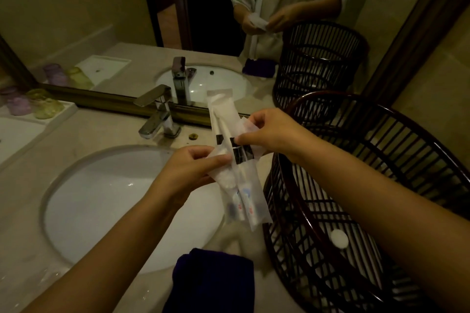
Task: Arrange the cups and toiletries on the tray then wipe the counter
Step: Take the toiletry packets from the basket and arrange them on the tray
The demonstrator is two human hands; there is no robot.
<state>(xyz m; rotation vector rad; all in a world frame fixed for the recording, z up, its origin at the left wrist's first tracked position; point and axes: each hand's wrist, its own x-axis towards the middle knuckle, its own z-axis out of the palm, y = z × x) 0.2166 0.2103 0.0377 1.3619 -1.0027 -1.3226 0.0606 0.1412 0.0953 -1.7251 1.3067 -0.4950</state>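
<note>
Both hands hold a bundle of white toiletry packets (235,160) over the right rim of the sink. The long packets show toothbrushes and small toothpaste tubes inside. My left hand (188,170) grips the bundle's lower left side. My right hand (269,132) pinches a small packet at the bundle's upper right. A white tray (33,129) lies on the counter at far left, carrying purple cups (17,104) and yellow-green cups (44,107) in wrap. A dark blue cloth (211,282) lies folded on the counter's front edge.
A dark slatted basket (356,185) stands at the right, with a small white round item (339,238) inside. A chrome tap (159,117) stands behind the white sink basin (109,206). The mirror (127,20) behind reflects the counter and a person.
</note>
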